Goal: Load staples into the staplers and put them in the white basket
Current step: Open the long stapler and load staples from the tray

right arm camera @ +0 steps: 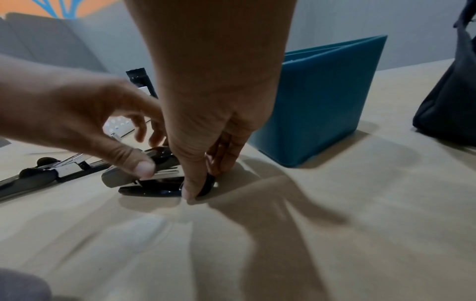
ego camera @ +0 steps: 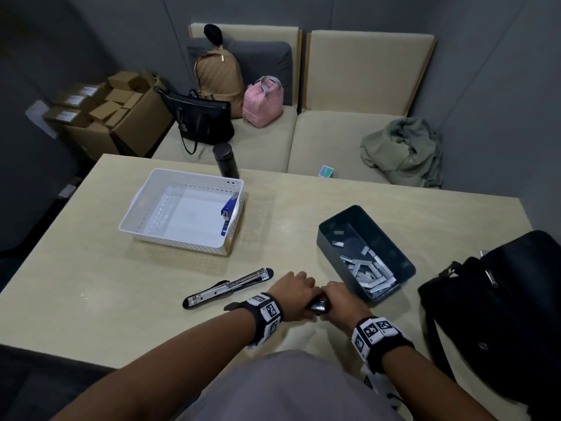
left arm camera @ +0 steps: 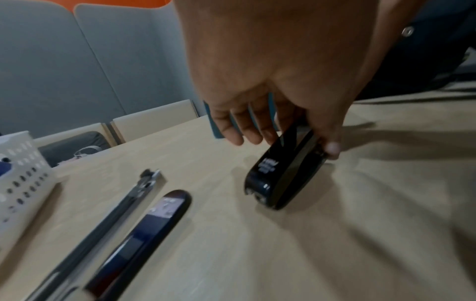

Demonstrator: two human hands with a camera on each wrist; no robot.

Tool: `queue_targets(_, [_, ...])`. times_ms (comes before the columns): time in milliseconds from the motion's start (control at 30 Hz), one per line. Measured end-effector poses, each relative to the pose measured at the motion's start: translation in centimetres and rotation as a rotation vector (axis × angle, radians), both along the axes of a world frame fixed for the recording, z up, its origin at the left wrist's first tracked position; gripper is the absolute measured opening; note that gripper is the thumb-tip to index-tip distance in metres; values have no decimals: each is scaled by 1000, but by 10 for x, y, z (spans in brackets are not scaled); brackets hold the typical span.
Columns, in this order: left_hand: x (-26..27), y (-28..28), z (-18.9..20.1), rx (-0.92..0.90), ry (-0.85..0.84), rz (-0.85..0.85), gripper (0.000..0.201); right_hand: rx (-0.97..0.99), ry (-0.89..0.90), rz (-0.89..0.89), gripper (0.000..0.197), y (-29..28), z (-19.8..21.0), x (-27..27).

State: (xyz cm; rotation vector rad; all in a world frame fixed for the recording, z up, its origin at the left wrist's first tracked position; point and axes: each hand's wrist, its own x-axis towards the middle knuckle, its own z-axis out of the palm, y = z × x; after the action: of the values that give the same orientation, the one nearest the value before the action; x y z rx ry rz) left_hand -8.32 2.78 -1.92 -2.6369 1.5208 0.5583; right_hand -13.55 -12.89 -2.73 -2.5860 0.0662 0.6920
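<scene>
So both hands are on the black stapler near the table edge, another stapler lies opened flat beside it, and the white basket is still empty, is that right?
Not quite: the white basket is not empty. The head view shows a blue stapler inside against its right wall. The rest holds: left hand and right hand hold the black stapler, with the opened stapler lying flat beside it.

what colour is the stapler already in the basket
Blue stapler, clearest in the head view.

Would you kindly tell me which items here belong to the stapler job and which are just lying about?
Job: black stapler in both hands, opened stapler, blue stapler, white basket, staple bin.
Lying about: flask, black bag.
</scene>
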Motion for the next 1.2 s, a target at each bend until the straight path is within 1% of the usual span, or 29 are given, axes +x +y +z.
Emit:
queue_targets(67, [-3,-5,3,-26,6,-22,43,0,17,-23,32,0,2,1])
queue_targets(167, [-7,-6,2,-3,24,-96,29,13,37,-8,27,-1,6,3])
queue_targets(200, [-8,-6,2,-7,17,-132,26,19,46,-7,26,-1,7,4])
queue_targets(267, [-9,-6,7,-16,26,-167,28,36,53,-23,25,-1,5,3])
queue_targets(333, [-7,-6,17,-52,32,-165,33,42,28,-48,26,-2,1,1])
queue_targets(400, [-4,-3,31,-125,44,-147,34,38,3,-67,28,-6,2,-2])
queue_targets(500, [6,17,48,-196,73,-70,25,17,-14,-96,22,-12,6,-6])
queue_targets(567, [14,38,52,-221,60,-36,22,-5,-11,-95,18,-14,7,-7])
queue_targets(667, [20,74,43,-208,25,8,22,-29,-6,-59,20,-12,6,-5])
queue_targets(767, [24,99,30,-157,12,62,21,-50,-14,-21,19,-11,4,-2])
queue_targets(833, [26,106,21,-107,-16,26,25,-74,-29,10,18,-10,3,-3])
queue_targets(900, [24,104,9,-50,-59,-30,28,-101,-51,38,16,-9,2,-5])
queue_targets(1033, [9,89,0,124,23,-8,27,-149,-67,99,12,-6,-1,-12])
queue_targets(1100, [2,79,-2,122,16,-8,29,-171,-63,117,12,-6,-2,-12])
queue_targets(1200, [-3,62,-7,63,8,-8,34,-191,-30,145,12,-2,2,-12])
